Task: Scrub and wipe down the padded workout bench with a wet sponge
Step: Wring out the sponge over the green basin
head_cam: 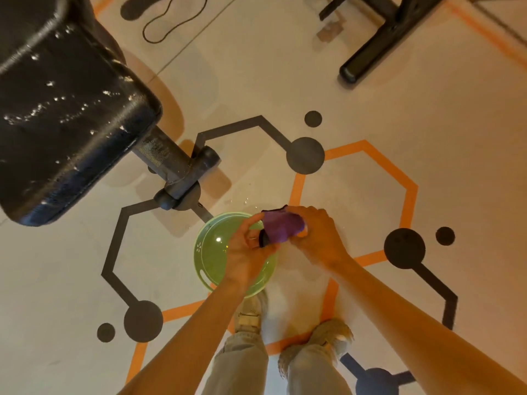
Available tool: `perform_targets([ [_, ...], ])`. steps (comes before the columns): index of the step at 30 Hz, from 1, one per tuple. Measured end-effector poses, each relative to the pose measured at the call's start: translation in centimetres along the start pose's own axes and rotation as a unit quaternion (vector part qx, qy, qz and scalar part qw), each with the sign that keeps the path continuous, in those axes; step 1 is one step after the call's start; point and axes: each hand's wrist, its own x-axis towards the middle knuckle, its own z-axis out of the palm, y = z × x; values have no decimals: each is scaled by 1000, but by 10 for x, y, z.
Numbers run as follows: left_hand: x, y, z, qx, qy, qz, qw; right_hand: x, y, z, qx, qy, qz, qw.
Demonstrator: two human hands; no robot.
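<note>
The black padded bench [65, 109] fills the upper left, its surface wet with shiny droplets and foam streaks. A purple sponge [281, 228] with a black edge is held over the green bowl [204, 252] on the floor. My left hand [245, 252] grips its left end, and my right hand [319, 238] grips its right end, fingers curled round it. The sponge looks squeezed and bent between both hands. Part of the bowl is hidden under my left hand and forearm.
The bench's grey metal leg and foot [182, 178] stand just beyond the bowl. A black equipment frame [379, 38] is at the upper right, a dark cord [171, 21] lies on the floor at the top. My shoes [328, 337] stand right behind the bowl.
</note>
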Motion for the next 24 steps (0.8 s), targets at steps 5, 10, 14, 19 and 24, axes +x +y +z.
perform_targets([
  [5, -72, 51, 17, 179, -18, 116, 977, -73, -37, -76, -84, 24, -24, 996],
  [10, -160, 128, 36, 180, -56, 135, 973, -153, -74, -163, 159, -10, 64, 985],
  [14, -233, 187, 61, 26, -109, 60, 992, -208, -105, -220, 357, -30, 105, 928],
  [19, -299, 223, 77, -32, -128, 35, 991, -268, -127, -265, 415, -151, 168, 882],
  [24, -326, 234, 62, 22, -108, -2, 994, -276, -145, -287, 361, -154, 202, 897],
])
